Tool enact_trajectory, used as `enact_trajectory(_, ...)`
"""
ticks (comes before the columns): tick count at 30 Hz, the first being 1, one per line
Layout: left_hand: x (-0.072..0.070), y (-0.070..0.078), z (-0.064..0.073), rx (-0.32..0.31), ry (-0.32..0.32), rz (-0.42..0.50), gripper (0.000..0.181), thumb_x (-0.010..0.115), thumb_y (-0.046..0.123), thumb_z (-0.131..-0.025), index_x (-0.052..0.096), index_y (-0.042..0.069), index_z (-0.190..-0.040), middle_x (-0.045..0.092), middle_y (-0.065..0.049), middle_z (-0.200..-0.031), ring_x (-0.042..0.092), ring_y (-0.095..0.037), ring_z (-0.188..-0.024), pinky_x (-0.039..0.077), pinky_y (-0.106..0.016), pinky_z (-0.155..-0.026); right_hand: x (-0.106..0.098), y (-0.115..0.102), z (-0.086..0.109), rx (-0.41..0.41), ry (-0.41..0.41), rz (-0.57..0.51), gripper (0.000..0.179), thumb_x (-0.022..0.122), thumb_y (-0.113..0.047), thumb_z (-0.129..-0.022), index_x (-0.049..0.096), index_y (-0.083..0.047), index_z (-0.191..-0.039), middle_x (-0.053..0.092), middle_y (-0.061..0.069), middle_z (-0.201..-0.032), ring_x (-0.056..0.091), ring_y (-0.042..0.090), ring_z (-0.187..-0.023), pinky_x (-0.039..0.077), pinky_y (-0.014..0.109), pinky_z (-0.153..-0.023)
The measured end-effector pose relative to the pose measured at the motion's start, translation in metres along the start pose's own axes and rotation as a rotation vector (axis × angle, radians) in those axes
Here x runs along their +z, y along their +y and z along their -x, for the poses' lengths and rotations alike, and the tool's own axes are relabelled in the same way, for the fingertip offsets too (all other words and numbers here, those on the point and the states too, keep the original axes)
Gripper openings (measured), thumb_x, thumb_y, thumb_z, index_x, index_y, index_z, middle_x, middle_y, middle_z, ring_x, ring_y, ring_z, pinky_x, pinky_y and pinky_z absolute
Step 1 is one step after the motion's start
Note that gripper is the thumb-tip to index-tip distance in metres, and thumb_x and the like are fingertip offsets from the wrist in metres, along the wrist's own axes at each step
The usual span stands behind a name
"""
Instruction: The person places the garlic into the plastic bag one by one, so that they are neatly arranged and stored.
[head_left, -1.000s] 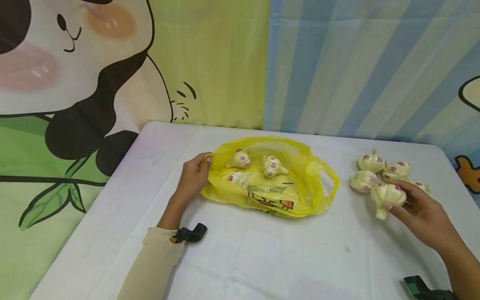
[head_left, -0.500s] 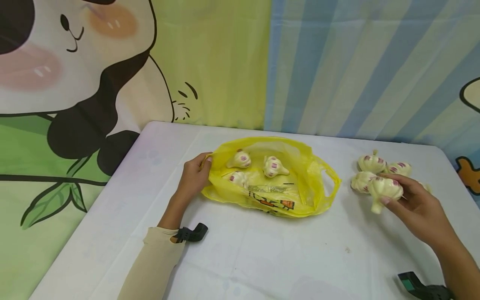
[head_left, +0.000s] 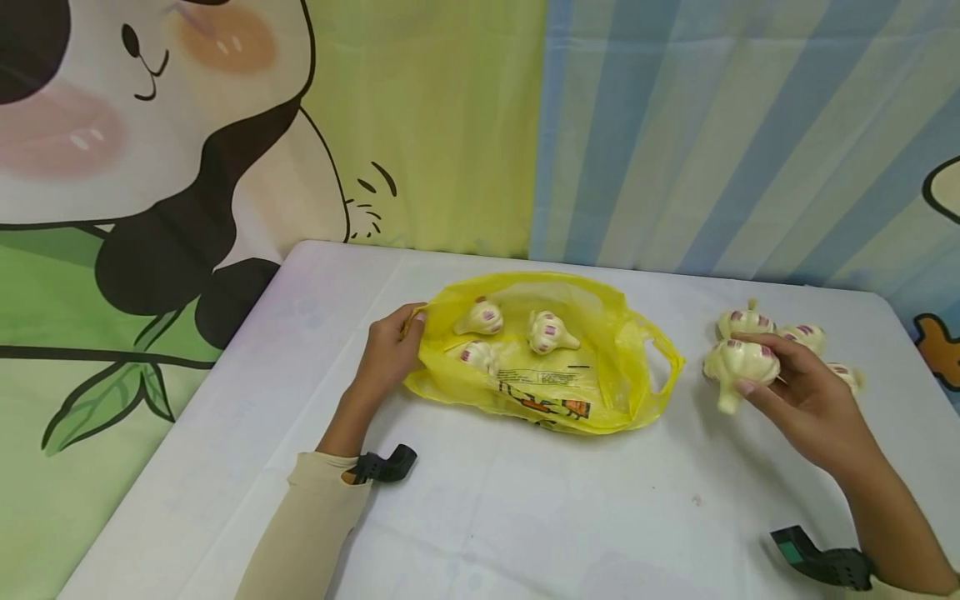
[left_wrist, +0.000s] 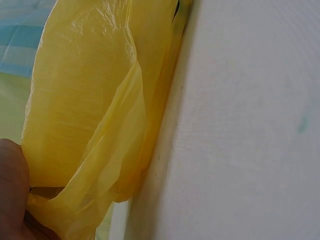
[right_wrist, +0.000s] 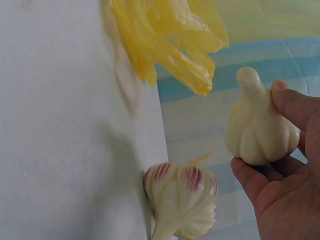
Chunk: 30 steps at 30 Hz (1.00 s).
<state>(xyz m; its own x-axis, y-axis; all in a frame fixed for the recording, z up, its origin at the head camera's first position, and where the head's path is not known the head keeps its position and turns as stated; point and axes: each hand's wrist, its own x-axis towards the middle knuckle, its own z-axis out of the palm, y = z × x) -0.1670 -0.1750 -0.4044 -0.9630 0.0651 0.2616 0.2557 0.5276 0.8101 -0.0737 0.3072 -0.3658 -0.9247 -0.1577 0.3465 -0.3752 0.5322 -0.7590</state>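
Observation:
My left hand [head_left: 387, 350] pinches the left edge of a yellow plastic bag [head_left: 615, 392], thumb on the near side, keeping its mouth spread. Inside the bag lie three garlic bulbs, one of them a bulb [head_left: 550, 332] with its stem pointing right. A garlic bulb [right_wrist: 262, 125] is gripped between the thumb and fingers of my right hand [head_left: 813, 404], raised above the table with its stem down in the head view. Behind and beside that hand sit more garlic bulbs, including a back one [head_left: 744, 322] and one [head_left: 843, 375] partly covered by the fingers.
The white-covered table [head_left: 555, 517] ends at a back edge against a printed cloth [head_left: 427, 125] with a cartoon panda. The bag's loose handle [head_left: 663, 362] points toward the right-hand garlic. A black wrist camera [head_left: 386, 465] is strapped on the left wrist, another [head_left: 821, 560] on the right.
My right hand has carried its garlic bulb left and slightly away from me, now overlapping the left bulb of the group. The left hand and the bag have stayed in place.

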Motion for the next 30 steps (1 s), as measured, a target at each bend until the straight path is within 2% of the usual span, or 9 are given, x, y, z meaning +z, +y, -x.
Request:
enact_trajectory(5, 0.0, 0.0, -0.001, -0.003, 0.0, 0.0, 0.034, 0.048, 0.023, -0.103, 0.063, 0.004, -0.126, 0.065, -0.011, -0.121, 0.059, -0.02, -0.111, 0.047, -0.041, -0.096, 0.004, -0.003, -0.006, -0.018, -0.011, -0.029, 0.064, 0.061, 0.021, -0.084, 0.043, 0.002, -0.142, 0.044, 0.006, -0.143, 0.044, 0.006, -0.127, 0.04, 0.01, -0.091)
enact_trajectory(12, 0.0, 0.0, -0.003, 0.005, -0.003, -0.008, 0.035, 0.047, 0.025, -0.103, 0.063, 0.003, -0.127, 0.065, -0.011, -0.121, 0.06, -0.021, -0.11, 0.047, -0.041, -0.095, 0.01, -0.004, -0.011, -0.041, -0.015, -0.066, 0.064, 0.062, 0.024, -0.082, 0.045, 0.004, -0.14, 0.048, 0.006, -0.138, 0.052, 0.007, -0.116, 0.043, 0.011, -0.088)
enact_trajectory(22, -0.001, 0.001, -0.001, -0.003, -0.006, -0.011, 0.034, 0.047, 0.023, -0.103, 0.063, 0.004, -0.127, 0.065, -0.01, -0.121, 0.06, -0.019, -0.105, 0.048, -0.04, -0.094, 0.018, -0.01, -0.018, -0.056, -0.048, -0.088, 0.061, 0.06, 0.023, -0.083, 0.045, 0.003, -0.14, 0.049, 0.008, -0.137, 0.053, 0.011, -0.114, 0.046, 0.014, -0.087)
enact_trajectory(30, 0.0, -0.001, -0.001, -0.002, -0.007, -0.013, 0.036, 0.046, 0.025, -0.104, 0.062, 0.005, -0.128, 0.064, -0.01, -0.124, 0.058, -0.019, -0.115, 0.046, -0.039, -0.098, 0.023, -0.017, -0.025, -0.083, -0.055, -0.09, 0.062, 0.061, 0.023, -0.082, 0.047, 0.002, -0.139, 0.051, 0.01, -0.137, 0.052, 0.011, -0.117, 0.045, 0.014, -0.09)
